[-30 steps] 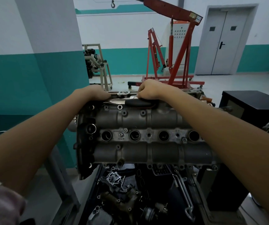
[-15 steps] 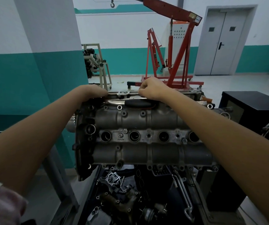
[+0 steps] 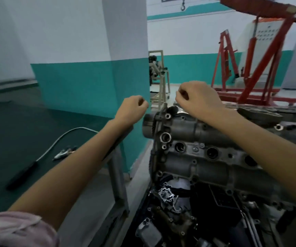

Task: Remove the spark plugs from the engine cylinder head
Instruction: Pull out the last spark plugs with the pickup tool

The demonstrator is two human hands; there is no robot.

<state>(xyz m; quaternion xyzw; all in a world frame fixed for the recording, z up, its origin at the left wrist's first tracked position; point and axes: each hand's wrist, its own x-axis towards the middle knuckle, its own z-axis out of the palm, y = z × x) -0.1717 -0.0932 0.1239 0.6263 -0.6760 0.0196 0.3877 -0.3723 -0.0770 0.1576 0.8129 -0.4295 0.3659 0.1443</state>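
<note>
So we've got both hands up in the air over the far edge of the cylinder head [image 3: 202, 139], and neither one is touching it. Our left hand [image 3: 132, 108] hangs off to the left of the head, in front of the teal pillar [image 3: 93, 86], fingers curled in loosely with nothing in them as far as we can see. Our right hand [image 3: 196, 98] is just above the far left corner of the head, fingers curled too, thumb and forefinger close together; if there's something tiny pinched in there we can't tell, the shot's a bit smeared.

The head sits on its stand [image 3: 118, 175] in front of us, running off to the right. The row of plug holes [image 3: 212, 152] goes down the middle of it, three showing, the rest behind our right forearm. They look dark inside, so we can't say whether plugs are down there.

Over on the dark green bench [image 3: 18, 131] to the left there's a long black-handled tool [image 3: 21, 175], some pliers [image 3: 65, 152] and a pale hose [image 3: 68, 133]. The red engine crane [image 3: 261, 68] stands in the back right.
</note>
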